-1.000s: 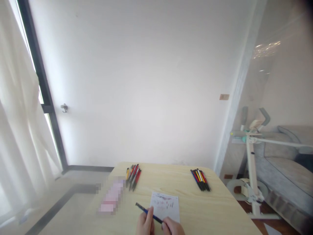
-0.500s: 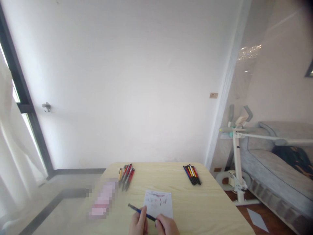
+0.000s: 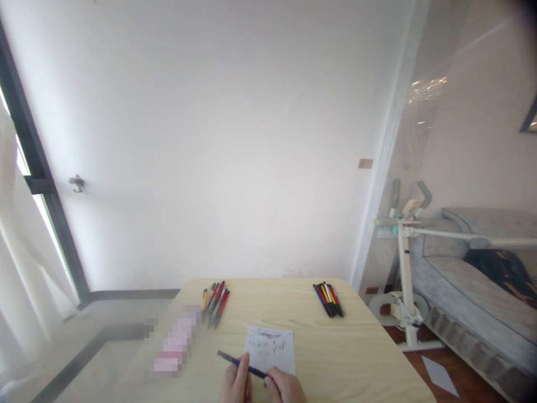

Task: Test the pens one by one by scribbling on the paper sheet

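Between my two hands lies a slim blue and black pen (image 3: 255, 371), slanting down to the right, with a grey end at its upper left. My left hand (image 3: 235, 382) pinches it near the middle. The fingers of my right hand (image 3: 285, 386) are closed on its black lower right end. Just beyond the hands, a white sheet of paper (image 3: 271, 352) with dark and reddish marks lies on the table; the hands hide its lower part.
On the pale wooden table (image 3: 335, 358), a bunch of pens (image 3: 216, 305) lies at the back left, and another bundle of pens (image 3: 329, 300) at the back right. A blurred-out pink item (image 3: 176, 341) is at the left edge. An exercise machine (image 3: 406, 280) stands right of the table.
Everything in view has shifted slightly left, as if the camera turned a little. Both hands keep their hold on the pen in nearly the same pose.
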`<action>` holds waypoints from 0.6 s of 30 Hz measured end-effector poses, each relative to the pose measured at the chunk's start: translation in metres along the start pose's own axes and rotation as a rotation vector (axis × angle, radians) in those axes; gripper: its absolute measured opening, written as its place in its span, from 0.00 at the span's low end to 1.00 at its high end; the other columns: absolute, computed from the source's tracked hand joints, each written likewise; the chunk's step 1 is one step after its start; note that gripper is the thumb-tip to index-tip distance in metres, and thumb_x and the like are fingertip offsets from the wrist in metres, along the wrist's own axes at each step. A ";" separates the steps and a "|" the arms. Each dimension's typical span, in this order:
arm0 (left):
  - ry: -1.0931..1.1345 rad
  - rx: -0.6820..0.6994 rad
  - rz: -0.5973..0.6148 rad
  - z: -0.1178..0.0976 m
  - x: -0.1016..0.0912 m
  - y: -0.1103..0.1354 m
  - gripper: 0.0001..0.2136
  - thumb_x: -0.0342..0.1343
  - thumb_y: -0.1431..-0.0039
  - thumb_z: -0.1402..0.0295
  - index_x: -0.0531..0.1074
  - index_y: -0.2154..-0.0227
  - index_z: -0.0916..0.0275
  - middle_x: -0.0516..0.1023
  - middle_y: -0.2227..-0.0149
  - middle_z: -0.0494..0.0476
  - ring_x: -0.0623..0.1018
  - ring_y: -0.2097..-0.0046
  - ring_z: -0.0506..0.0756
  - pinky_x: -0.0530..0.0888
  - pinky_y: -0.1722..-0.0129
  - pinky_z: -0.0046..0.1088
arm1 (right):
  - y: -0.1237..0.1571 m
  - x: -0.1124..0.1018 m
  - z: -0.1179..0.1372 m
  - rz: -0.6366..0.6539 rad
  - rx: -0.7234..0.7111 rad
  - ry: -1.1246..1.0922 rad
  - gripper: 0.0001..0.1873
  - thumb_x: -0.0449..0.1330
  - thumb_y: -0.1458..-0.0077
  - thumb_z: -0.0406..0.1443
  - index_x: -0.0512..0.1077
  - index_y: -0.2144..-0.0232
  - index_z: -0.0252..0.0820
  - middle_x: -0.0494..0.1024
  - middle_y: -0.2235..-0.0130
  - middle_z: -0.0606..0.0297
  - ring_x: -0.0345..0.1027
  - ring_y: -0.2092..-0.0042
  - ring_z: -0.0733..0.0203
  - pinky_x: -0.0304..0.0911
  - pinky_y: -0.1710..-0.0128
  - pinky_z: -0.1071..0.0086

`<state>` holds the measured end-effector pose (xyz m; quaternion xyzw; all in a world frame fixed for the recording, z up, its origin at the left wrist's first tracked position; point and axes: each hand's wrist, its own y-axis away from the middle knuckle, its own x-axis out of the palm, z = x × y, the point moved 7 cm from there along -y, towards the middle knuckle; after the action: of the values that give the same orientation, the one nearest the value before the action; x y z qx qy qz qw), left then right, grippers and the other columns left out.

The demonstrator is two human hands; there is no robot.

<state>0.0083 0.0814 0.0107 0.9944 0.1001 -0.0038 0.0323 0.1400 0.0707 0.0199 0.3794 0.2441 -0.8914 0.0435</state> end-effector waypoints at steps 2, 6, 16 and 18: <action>-0.003 0.006 -0.001 0.000 0.000 0.000 0.27 0.45 0.59 0.38 0.55 0.94 0.57 0.53 0.93 0.45 0.59 0.87 0.48 0.58 0.84 0.27 | 0.000 0.001 -0.002 0.005 0.006 -0.015 0.33 0.32 0.41 0.53 0.68 0.77 0.42 0.76 0.78 0.60 0.70 0.75 0.60 0.53 0.78 0.74; -0.014 0.018 -0.001 0.001 -0.001 0.000 0.28 0.45 0.59 0.38 0.54 0.95 0.56 0.53 0.93 0.46 0.60 0.87 0.49 0.59 0.83 0.28 | -0.001 0.003 -0.005 0.009 0.015 -0.012 0.33 0.32 0.41 0.53 0.68 0.77 0.42 0.76 0.78 0.60 0.70 0.75 0.60 0.54 0.78 0.74; -0.072 0.032 0.012 -0.001 -0.001 0.000 0.28 0.42 0.58 0.38 0.55 0.95 0.56 0.54 0.93 0.47 0.60 0.86 0.50 0.62 0.82 0.28 | -0.001 0.004 -0.006 0.000 0.013 0.008 0.32 0.33 0.41 0.53 0.69 0.77 0.43 0.76 0.78 0.62 0.70 0.76 0.61 0.53 0.79 0.74; -0.089 0.028 0.004 -0.001 -0.002 0.000 0.28 0.42 0.57 0.38 0.55 0.95 0.56 0.54 0.93 0.47 0.60 0.86 0.50 0.62 0.81 0.28 | -0.001 0.003 -0.006 -0.009 0.011 0.011 0.32 0.34 0.41 0.52 0.68 0.77 0.43 0.76 0.79 0.62 0.69 0.76 0.61 0.52 0.79 0.74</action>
<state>0.0066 0.0808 0.0120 0.9939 0.0963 -0.0494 0.0228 0.1416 0.0745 0.0147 0.3834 0.2410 -0.8908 0.0361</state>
